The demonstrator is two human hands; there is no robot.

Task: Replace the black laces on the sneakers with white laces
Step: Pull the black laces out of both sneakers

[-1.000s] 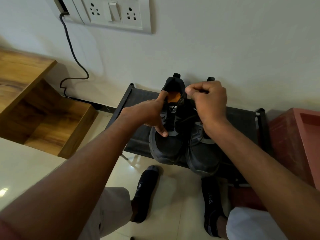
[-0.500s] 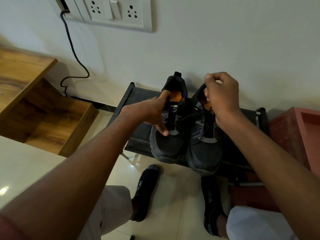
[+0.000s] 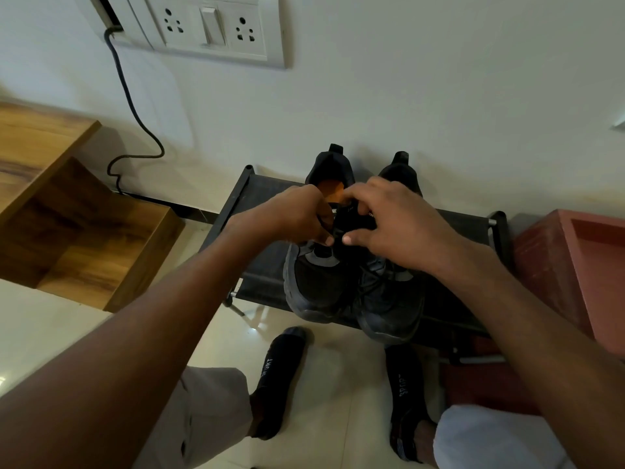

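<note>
both bare forearms reached forward and inward from the lower corners of the view, converging near the middle. the left hand (image 3: 297, 214) lay knuckles up, its fingers curled downward and its thumb tip pointing toward the other hand. the right hand (image 3: 392, 221) sat just beside it, back of the hand up, fingers bent forward and down, thumb stretched out to the left so the two thumb tips almost met. what either hand pinched was hidden beneath the fingers. both wrists were roughly level, slightly bent downward.
</note>
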